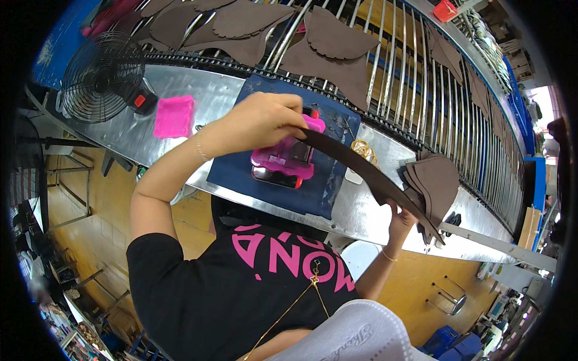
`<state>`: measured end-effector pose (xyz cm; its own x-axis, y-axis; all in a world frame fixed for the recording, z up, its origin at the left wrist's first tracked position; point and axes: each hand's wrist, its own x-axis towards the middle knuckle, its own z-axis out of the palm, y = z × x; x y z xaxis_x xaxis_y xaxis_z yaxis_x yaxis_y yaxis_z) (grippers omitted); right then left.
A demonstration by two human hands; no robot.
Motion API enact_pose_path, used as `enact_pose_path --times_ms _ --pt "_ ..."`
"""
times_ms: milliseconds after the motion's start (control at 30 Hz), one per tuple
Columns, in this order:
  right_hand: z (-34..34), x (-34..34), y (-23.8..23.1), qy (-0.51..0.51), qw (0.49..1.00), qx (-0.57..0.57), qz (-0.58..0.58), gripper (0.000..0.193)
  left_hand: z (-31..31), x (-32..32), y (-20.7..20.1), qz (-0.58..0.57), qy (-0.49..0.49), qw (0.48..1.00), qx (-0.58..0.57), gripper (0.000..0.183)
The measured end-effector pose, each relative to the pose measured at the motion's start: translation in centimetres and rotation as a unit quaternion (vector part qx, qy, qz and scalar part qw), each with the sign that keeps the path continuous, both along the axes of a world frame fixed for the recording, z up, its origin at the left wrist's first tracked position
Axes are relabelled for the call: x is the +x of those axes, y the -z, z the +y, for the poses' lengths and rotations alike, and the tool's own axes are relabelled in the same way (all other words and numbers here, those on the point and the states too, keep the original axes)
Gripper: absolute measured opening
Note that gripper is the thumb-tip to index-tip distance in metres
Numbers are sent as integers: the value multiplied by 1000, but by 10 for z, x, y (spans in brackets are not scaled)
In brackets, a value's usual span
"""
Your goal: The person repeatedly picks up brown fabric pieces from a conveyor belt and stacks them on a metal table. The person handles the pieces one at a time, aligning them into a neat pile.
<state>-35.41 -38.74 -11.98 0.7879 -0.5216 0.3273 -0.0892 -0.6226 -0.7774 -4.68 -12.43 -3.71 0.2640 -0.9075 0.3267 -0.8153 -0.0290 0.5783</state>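
A curved, dark brown, leather-like cut piece [355, 161] is stretched between my two hands above the metal bench, seen nearly edge-on. My left hand [271, 120] is closed in a pinch on its left end. Lower down at the right, my right hand [400, 224] grips the piece near its other end, thumb raised against it. Below my left hand, a pink and black device [283, 159] sits on a dark blue mat [241, 180], partly hidden by the hand and the piece. Just beyond my right hand lies a stack of similar brown pieces [436, 180].
A rack of metal rods [385, 66] runs along the bench's far side, carrying several brown pieces [340, 36]. At the left stand a black fan [99, 78] and a pink tray [174, 117]. A yellowish coil [363, 150] lies beside the mat. A stool [448, 298] stands on the floor.
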Motion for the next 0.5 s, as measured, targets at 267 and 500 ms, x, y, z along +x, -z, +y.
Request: enact_pose_path --times_ms 267,500 --pt "-24 -50 -119 260 958 -99 -76 12 -85 -13 -25 36 110 992 46 80" --pt "-38 13 -205 73 885 -446 110 8 -137 6 -47 -45 150 988 -17 41"
